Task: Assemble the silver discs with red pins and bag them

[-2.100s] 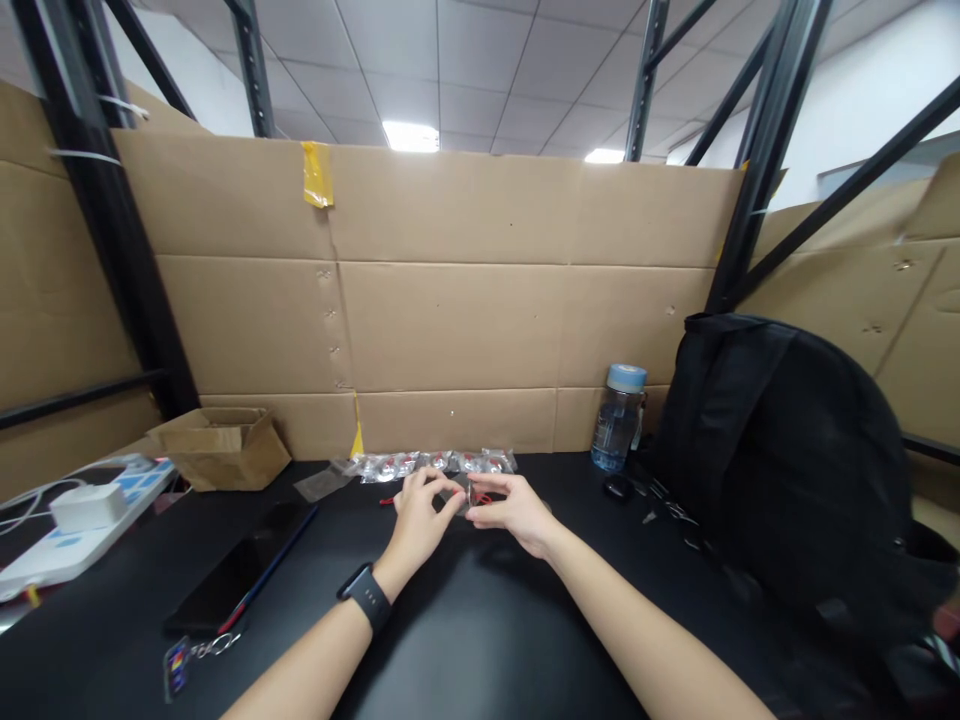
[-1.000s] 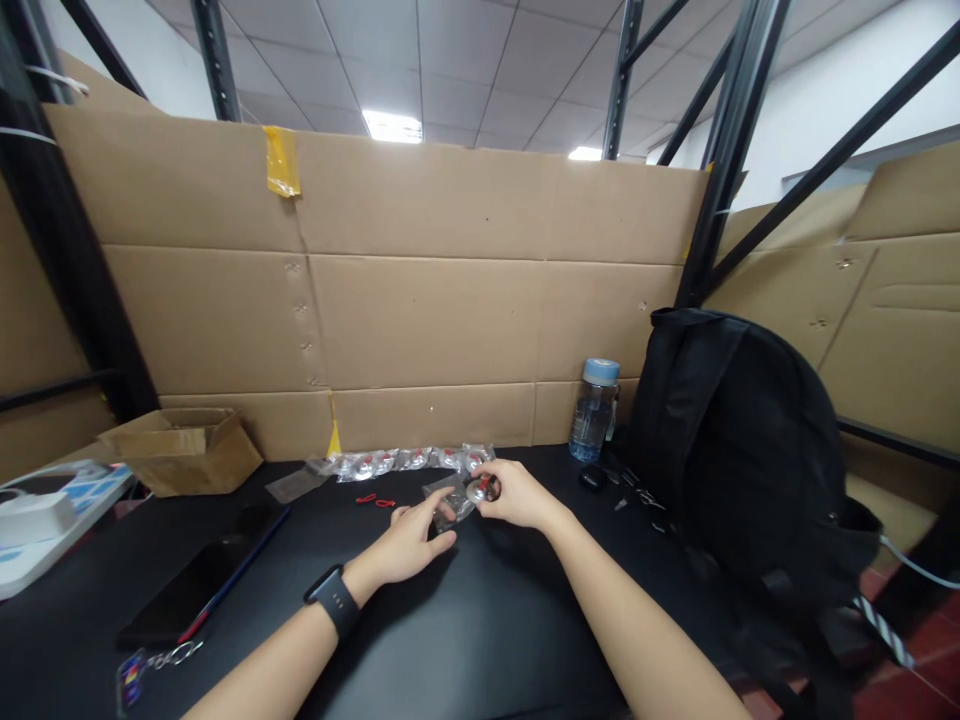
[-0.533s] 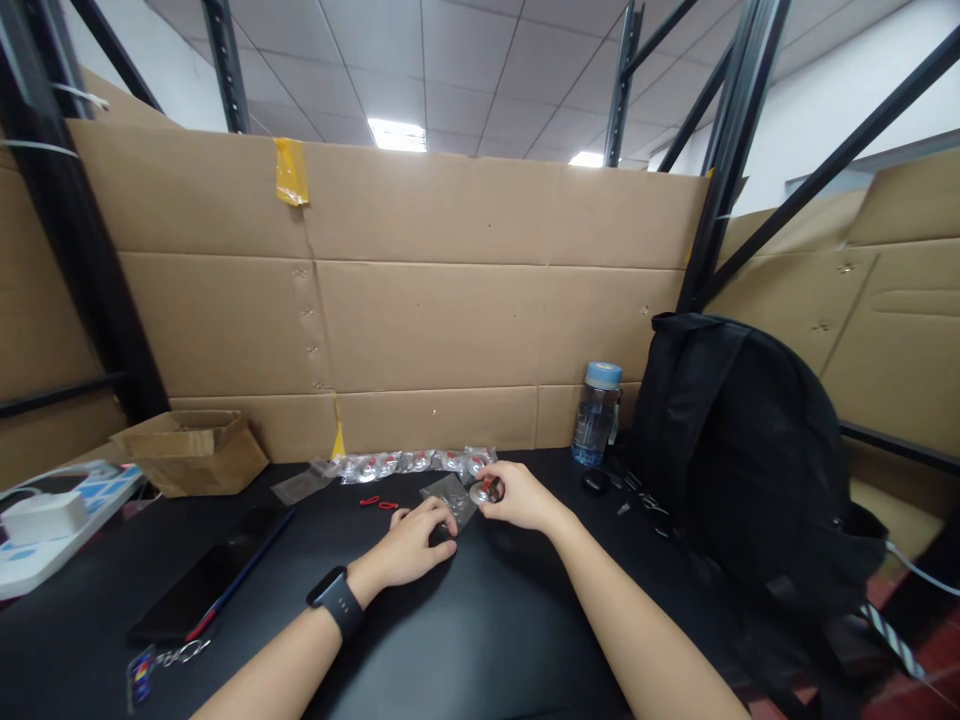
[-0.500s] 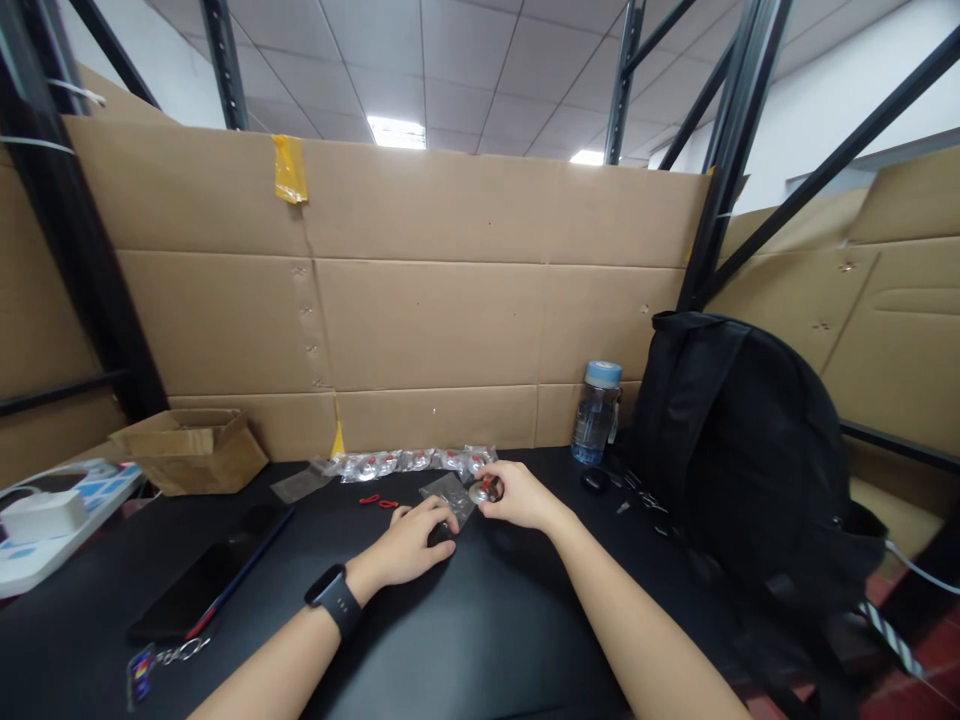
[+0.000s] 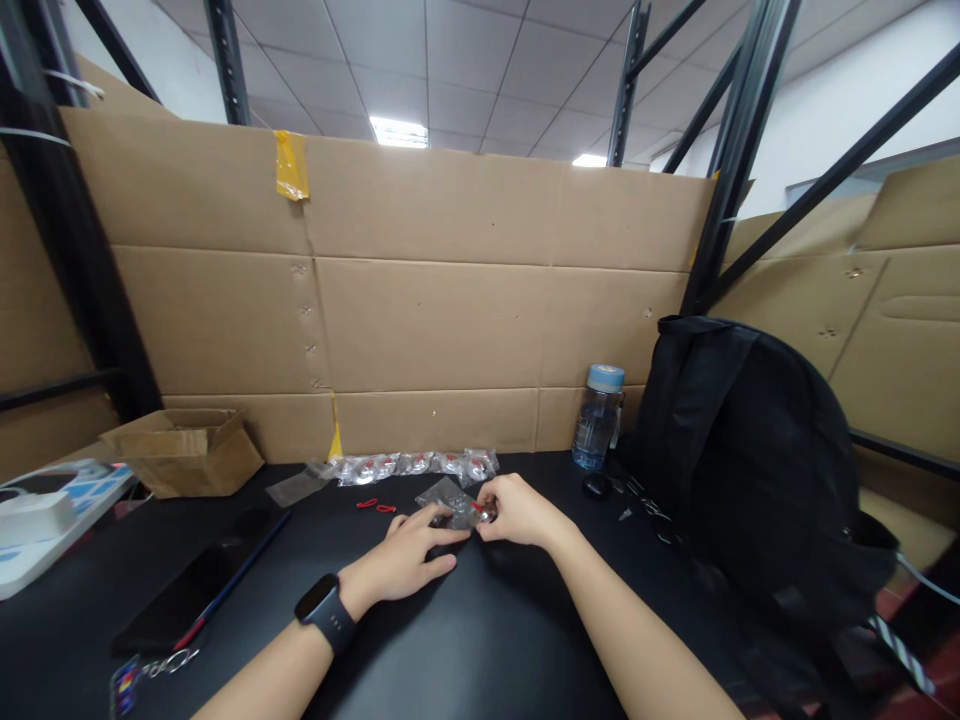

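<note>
My right hand (image 5: 519,510) pinches a small shiny round trinket with a red cord (image 5: 487,512) at the right end of a clear plastic bag (image 5: 450,498). Whether the trinket is inside the bag or only against it, I cannot tell. My left hand (image 5: 409,558), with a dark smartwatch (image 5: 326,610) on its wrist, lies with fingers stretched over the bag's near side. Behind the hands runs a row of clear packets (image 5: 412,464) holding shiny round pieces with red bits. Two red cord loops (image 5: 376,506) lie left of the bag.
At left are a cardboard box (image 5: 184,455), a power strip (image 5: 97,515), a black phone (image 5: 199,580) and a keychain (image 5: 126,680). A water bottle (image 5: 598,418), a black mouse-like object (image 5: 597,486), keys and a black backpack (image 5: 757,470) stand at right. A cardboard wall (image 5: 427,320) closes the back.
My right hand has brought the trinket slightly down against the bag's edge. My left fingers have stretched out to the right across the bag. The view has shifted slightly.
</note>
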